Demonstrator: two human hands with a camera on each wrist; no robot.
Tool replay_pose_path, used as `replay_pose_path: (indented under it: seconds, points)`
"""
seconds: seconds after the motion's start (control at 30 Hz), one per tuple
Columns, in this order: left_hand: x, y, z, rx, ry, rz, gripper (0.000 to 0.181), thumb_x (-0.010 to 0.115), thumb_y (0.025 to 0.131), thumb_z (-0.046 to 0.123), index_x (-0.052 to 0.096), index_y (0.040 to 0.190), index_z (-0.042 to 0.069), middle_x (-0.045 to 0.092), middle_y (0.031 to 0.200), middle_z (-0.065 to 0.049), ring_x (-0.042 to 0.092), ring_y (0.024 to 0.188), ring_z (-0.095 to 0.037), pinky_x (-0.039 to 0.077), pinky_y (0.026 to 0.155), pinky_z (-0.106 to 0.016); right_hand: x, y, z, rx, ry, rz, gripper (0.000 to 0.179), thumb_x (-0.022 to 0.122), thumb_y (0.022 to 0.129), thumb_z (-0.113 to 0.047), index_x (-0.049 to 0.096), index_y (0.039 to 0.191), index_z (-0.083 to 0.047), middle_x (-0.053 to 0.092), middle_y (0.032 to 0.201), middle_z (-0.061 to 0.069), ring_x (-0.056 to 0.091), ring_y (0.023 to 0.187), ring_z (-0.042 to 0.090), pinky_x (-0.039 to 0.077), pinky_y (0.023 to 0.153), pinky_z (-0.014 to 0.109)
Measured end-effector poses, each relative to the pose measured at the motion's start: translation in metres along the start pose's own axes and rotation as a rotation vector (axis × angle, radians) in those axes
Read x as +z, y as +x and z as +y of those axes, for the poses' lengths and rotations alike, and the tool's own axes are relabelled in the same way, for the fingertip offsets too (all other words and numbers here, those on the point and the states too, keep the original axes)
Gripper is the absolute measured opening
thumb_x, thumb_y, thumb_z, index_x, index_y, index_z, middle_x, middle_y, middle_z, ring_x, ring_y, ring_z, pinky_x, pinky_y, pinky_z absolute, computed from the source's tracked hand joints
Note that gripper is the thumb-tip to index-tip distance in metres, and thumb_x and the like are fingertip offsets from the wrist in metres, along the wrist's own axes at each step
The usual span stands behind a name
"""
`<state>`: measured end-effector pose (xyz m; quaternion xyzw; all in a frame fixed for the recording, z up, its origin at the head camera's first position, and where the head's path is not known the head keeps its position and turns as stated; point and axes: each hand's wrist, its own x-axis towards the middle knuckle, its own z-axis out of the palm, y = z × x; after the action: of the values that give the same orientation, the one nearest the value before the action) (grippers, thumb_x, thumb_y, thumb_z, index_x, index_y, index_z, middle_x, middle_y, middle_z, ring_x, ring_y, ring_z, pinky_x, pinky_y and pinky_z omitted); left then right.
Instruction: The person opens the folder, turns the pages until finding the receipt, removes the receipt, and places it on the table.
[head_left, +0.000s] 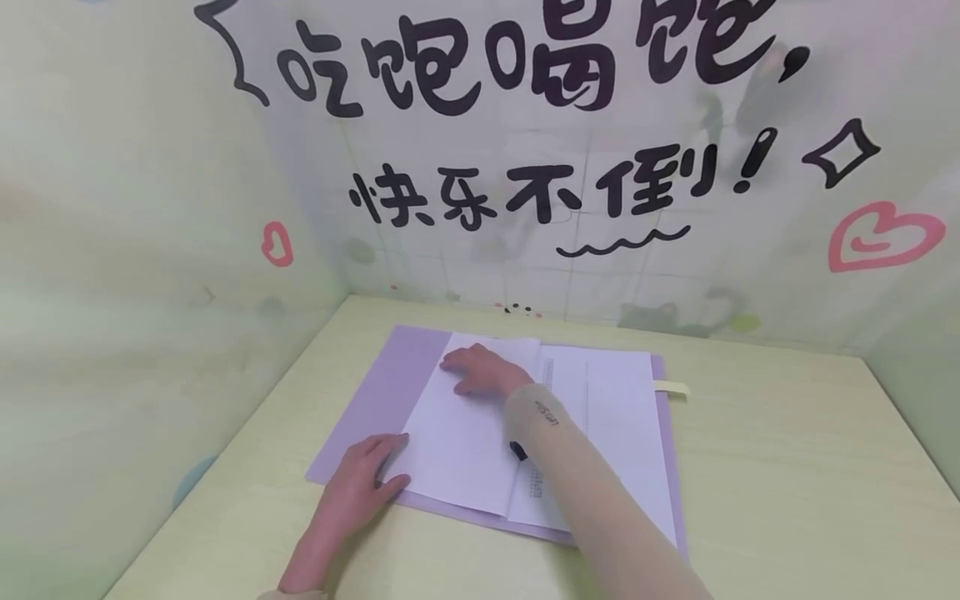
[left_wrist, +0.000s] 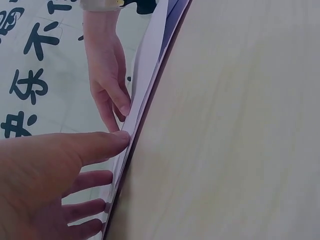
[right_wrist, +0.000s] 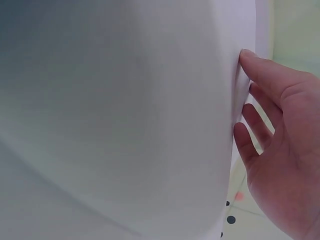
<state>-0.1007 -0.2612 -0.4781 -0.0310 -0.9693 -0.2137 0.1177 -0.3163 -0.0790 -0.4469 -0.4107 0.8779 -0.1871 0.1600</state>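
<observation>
An open booklet with white pages [head_left: 465, 450] lies on a larger purple cover [head_left: 378, 383], which extends well past the left page. Small print runs down the right page [head_left: 626, 425]. My left hand [head_left: 367, 479] rests at the near left corner of the left page, thumb and fingers extended along its edge. Farther up, my right hand [head_left: 483, 371] reaches across the booklet and touches the top left part of that page. The right wrist view shows the thumb and fingertips of the right hand [right_wrist: 280, 130] right at the edge of a white sheet.
A pale strip [head_left: 671, 388] sticks out from the booklet's right side onto the light wooden table [head_left: 787, 483]. Behind the table hangs a pale wall covering [head_left: 465, 275] with black lettering and pink hearts. Similar covering [head_left: 150, 292] closes off the left side.
</observation>
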Motion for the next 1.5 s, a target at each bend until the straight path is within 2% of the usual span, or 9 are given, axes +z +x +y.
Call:
replay_pose_path:
  seconds: [0.2,0.23,0.43,0.5,0.77,0.93,1.17,1.33,1.5]
  points:
    - [0.002,0.002,-0.002,0.025,0.063,-0.007,0.052,0.076,0.075,0.03,0.062,0.123,0.014,0.057,0.125,-0.012,0.051,0.116,-0.035,0.044,0.097,-0.051,0.001,0.0,0.0,0.004,-0.029,0.006,0.053,0.062,0.089,-0.018,0.045,0.139,-0.019,0.038,0.149,-0.004,0.03,0.139,0.021,0.024,0.117,0.036]
    - [0.002,0.003,-0.003,0.031,0.068,-0.007,0.051,0.076,0.075,0.03,0.063,0.121,0.014,0.057,0.125,-0.012,0.051,0.115,-0.036,0.044,0.097,-0.051,0.006,0.004,0.007,-0.016,-0.029,0.021,0.053,0.063,0.088,-0.021,0.046,0.138,-0.021,0.038,0.149,-0.006,0.029,0.139,0.019,0.023,0.117,0.035]
    - [0.0,0.005,-0.004,0.062,0.087,-0.002,0.051,0.077,0.074,0.029,0.063,0.12,0.014,0.058,0.123,-0.012,0.052,0.113,-0.037,0.044,0.096,-0.051,0.003,0.003,-0.003,0.001,-0.043,0.031,0.051,0.058,0.092,-0.021,0.043,0.14,-0.021,0.036,0.15,-0.005,0.027,0.142,0.018,0.02,0.119,0.033]
    - [-0.001,0.006,-0.003,0.063,0.093,-0.007,0.051,0.077,0.075,0.029,0.062,0.121,0.014,0.057,0.124,-0.012,0.052,0.113,-0.038,0.044,0.096,-0.052,-0.006,0.0,-0.014,0.008,-0.027,0.032,0.05,0.057,0.093,-0.018,0.043,0.14,-0.019,0.036,0.15,-0.003,0.027,0.142,0.019,0.02,0.119,0.034]
    - [-0.003,0.009,0.0,0.057,0.077,-0.023,0.051,0.076,0.075,0.029,0.062,0.121,0.013,0.057,0.125,-0.013,0.051,0.112,-0.039,0.044,0.095,-0.054,-0.044,-0.016,-0.016,-0.083,0.032,0.132,0.046,0.055,0.094,-0.024,0.044,0.139,-0.018,0.042,0.146,-0.003,0.034,0.138,0.016,0.028,0.116,0.034]
    - [-0.002,0.009,-0.001,0.055,0.076,-0.037,0.051,0.076,0.075,0.031,0.062,0.121,0.013,0.056,0.127,-0.014,0.051,0.113,-0.04,0.044,0.095,-0.054,-0.073,-0.047,-0.01,-0.114,0.074,0.218,0.049,0.055,0.094,-0.028,0.041,0.14,-0.02,0.041,0.146,-0.004,0.034,0.138,0.014,0.028,0.116,0.034]
    - [-0.002,0.01,-0.001,0.046,0.068,-0.053,0.052,0.075,0.076,0.032,0.061,0.122,0.013,0.055,0.127,-0.013,0.05,0.114,-0.04,0.043,0.096,-0.055,-0.104,-0.111,0.023,-0.053,0.23,0.37,0.046,0.054,0.095,-0.028,0.042,0.139,-0.023,0.042,0.145,-0.005,0.04,0.133,0.02,0.038,0.108,0.043]
    - [-0.003,0.01,0.0,0.022,0.059,-0.074,0.051,0.075,0.076,0.031,0.061,0.122,0.014,0.054,0.129,-0.011,0.048,0.116,-0.039,0.044,0.094,-0.054,-0.108,-0.152,0.054,-0.002,0.202,0.481,0.044,0.053,0.095,-0.027,0.045,0.137,-0.018,0.046,0.141,0.001,0.046,0.127,0.025,0.043,0.102,0.046]
    - [-0.003,0.011,0.001,0.011,0.047,-0.083,0.051,0.075,0.077,0.03,0.06,0.123,0.014,0.054,0.129,-0.01,0.048,0.116,-0.038,0.045,0.092,-0.054,-0.101,-0.183,0.077,0.059,0.196,0.598,0.042,0.054,0.095,-0.024,0.047,0.135,-0.015,0.051,0.135,0.004,0.051,0.119,0.026,0.046,0.097,0.044]
